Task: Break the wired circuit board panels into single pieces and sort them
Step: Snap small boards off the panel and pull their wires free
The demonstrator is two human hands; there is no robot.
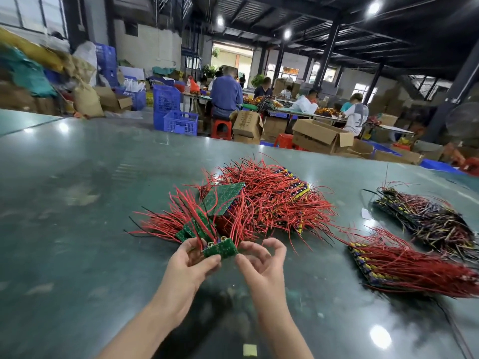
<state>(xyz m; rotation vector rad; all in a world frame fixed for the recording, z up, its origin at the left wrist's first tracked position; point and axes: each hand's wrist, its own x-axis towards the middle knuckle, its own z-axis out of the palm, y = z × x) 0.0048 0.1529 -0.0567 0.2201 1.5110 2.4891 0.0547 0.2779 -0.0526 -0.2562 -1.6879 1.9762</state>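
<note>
Snapping step in hand: the left hand (190,263) pinches a green panel (220,248) above the desk (77,229), just before the red wire heap (264,200). The right hand (261,257) hovers beside its edge, fingers loosely curled, holding nothing. Next, I judge, the right must grip that edge and bend a piece off

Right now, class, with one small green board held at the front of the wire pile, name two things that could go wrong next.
1. The left hand pinches the small green board only at its edge, while the right hand is not plainly gripping it; it might slip.
2. Its red wires run back into the big red pile, so pulling could snag and drag other boards.
3. The sorted bundles lie close by; pieces might get mixed.
</note>
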